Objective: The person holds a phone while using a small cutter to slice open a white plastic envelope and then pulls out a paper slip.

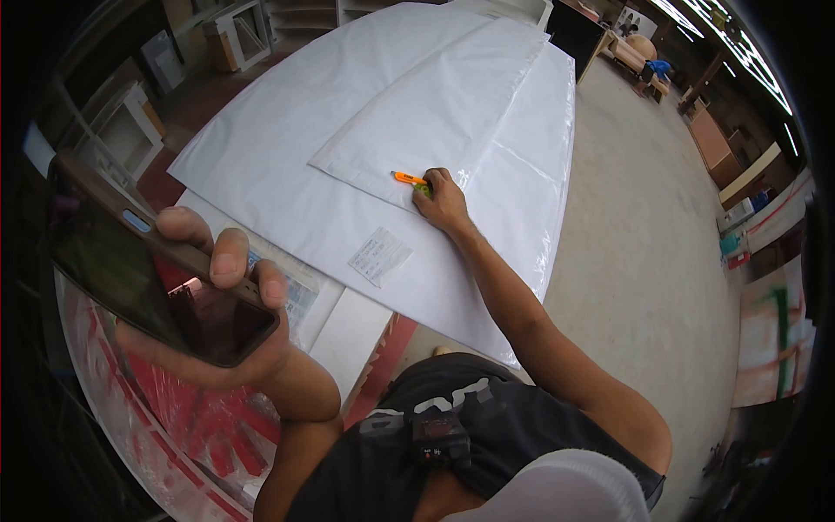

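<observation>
My left hand (230, 287) is closed around a smartphone (148, 270) in a dark case, raised close to the camera, its dark screen partly reflecting light. Out over the white plastic-covered panels (287, 113), my right hand (444, 198) is closed, knuckles up, near the edge of the smaller top panel (435, 104). From its fingers sticks an orange, pen-shaped tool (405, 177) with dark lettering; a small yellow-green thing (423, 189) shows beside it, and I cannot tell what that is. A creased paper with handwriting (380, 256) lies on the lower panel, nearer my body.
Red-and-white pieces under clear plastic (200, 409) are at lower left, beside a white board (348, 335). White cabinet frames (130, 130) stand at the back left. Concrete floor (644, 217) runs along the right. A person in blue (658, 68) bends over far off.
</observation>
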### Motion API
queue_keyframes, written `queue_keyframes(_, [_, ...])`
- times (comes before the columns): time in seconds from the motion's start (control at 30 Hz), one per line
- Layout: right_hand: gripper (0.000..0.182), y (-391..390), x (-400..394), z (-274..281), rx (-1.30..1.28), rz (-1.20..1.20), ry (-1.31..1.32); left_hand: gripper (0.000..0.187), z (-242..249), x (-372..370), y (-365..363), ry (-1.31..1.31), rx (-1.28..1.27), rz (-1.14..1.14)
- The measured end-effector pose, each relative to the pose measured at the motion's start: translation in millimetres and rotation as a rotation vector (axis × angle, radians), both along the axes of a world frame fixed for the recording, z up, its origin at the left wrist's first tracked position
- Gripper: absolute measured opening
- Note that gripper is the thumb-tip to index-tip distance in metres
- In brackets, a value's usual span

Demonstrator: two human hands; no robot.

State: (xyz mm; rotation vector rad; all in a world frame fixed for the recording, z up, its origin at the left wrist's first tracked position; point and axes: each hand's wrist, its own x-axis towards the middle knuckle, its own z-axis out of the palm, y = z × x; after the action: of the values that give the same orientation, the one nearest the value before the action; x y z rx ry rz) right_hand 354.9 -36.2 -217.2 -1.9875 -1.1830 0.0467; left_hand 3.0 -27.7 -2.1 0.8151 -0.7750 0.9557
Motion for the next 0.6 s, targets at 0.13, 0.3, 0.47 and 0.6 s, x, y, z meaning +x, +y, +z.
queue_keyframes(0.13, [0.042,-2.1,0.1,0.2,-0.011,0.037,-0.06,0.067,-0.2,1.7,-1.7,0.009,-0.022,0.011])
queue_keyframes(0.3, [0.045,-3.3,1.1,1.7,-0.022,0.1,-0.084,0.066,0.8,5.5,2.8,-0.003,0.016,-0.019])
queue_keyframes(0.47, [0.049,-4.7,1.7,6.6,-0.001,0.082,0.034,0.064,1.3,6.5,5.8,-0.009,0.025,-0.024])
queue_keyframes(0.6, [0.048,-5.8,4.0,6.7,0.029,0.066,0.147,0.063,1.5,3.4,6.3,-0.009,0.043,-0.007])
